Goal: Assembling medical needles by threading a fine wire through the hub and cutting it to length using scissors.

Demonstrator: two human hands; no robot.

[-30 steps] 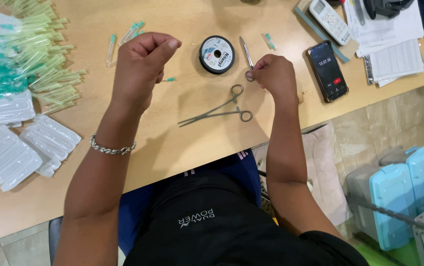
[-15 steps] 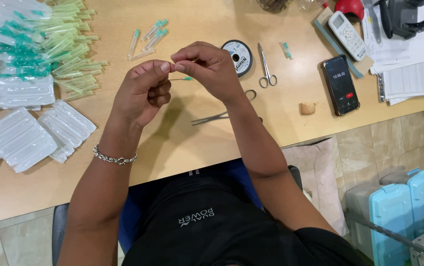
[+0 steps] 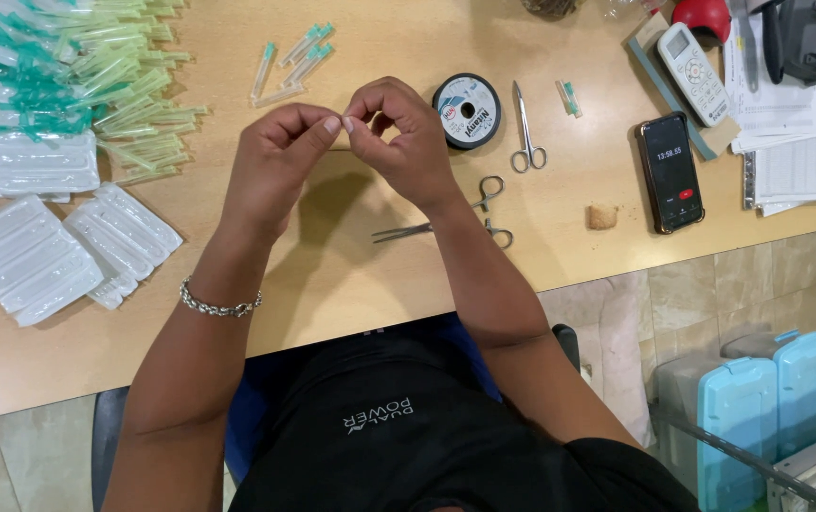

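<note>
With both hands raised just above the wooden table (image 3: 351, 284), I see the left hand (image 3: 280, 161) and right hand (image 3: 403, 142) meeting fingertip to fingertip, each pinched shut on something too fine to make out, perhaps thread. That would suit the spool of line (image 3: 466, 110) lying just beside the right hand, with small scissors (image 3: 525, 133) next to it. Locking forceps (image 3: 455, 218) rest under the right wrist, within reach. Capped needles (image 3: 105, 85) lie heaped at the left, near white blister trays (image 3: 38, 256).

Bright, even light; sharp focus, soft shadows.
</note>
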